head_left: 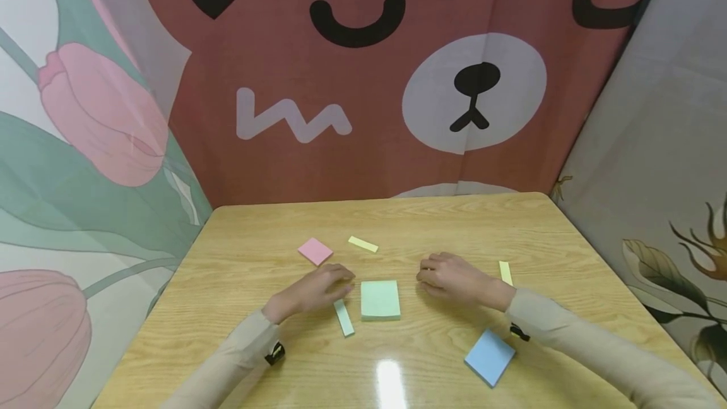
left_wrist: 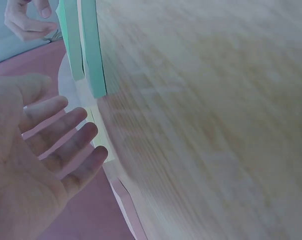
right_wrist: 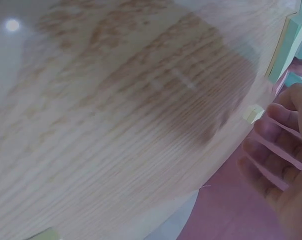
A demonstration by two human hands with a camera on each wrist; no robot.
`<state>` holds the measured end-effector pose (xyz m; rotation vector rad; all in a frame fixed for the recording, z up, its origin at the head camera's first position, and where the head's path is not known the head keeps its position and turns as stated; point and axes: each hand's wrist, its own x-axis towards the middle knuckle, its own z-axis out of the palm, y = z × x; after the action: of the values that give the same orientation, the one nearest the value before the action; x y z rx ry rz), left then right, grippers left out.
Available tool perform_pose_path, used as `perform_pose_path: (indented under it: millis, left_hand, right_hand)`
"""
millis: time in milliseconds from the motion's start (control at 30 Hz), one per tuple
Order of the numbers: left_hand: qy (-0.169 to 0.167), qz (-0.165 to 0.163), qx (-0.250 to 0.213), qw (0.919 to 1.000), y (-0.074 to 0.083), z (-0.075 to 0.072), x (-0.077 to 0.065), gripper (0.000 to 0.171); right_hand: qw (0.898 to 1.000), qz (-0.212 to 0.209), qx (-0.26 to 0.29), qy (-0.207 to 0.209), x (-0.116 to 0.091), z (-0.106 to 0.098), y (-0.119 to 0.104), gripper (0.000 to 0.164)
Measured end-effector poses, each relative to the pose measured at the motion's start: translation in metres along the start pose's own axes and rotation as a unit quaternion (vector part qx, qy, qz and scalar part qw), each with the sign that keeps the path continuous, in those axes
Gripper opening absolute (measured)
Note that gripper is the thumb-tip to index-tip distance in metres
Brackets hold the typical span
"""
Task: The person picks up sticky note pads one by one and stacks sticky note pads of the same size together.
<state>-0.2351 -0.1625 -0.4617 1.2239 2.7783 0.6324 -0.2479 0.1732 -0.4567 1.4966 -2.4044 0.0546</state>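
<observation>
A square pad of pale green sticky notes [head_left: 380,300] lies mid-table between the two hands. Just left of it is the left hand [head_left: 318,287], its fingers loosely bent and holding nothing; the left wrist view shows the palm and spread fingers [left_wrist: 73,130]. A narrow mint green sticky-note strip [head_left: 344,319] lies partly under this hand. To the right of the pad, the right hand [head_left: 454,278] hovers with relaxed, slightly curled fingers and nothing in them. Both hands stand apart from the green pad.
A pink sticky-note pad [head_left: 315,251] and a narrow yellow strip [head_left: 363,244] lie farther back. Another yellow strip [head_left: 505,272] is beside the right forearm, partly hidden. A blue pad [head_left: 490,357] lies front right on the wooden table [head_left: 272,232]. Printed curtains surround the table.
</observation>
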Motion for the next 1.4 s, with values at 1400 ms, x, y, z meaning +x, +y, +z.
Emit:
perform_pose_path:
  millis: [1400]
  left_hand:
    - [0.002,0.004,-0.074,0.9973,-0.014,-0.007,-0.018,0.024]
  right_hand:
    - [0.956,0.285,-0.064,0.018,-0.067,-0.011,0.037,0.013]
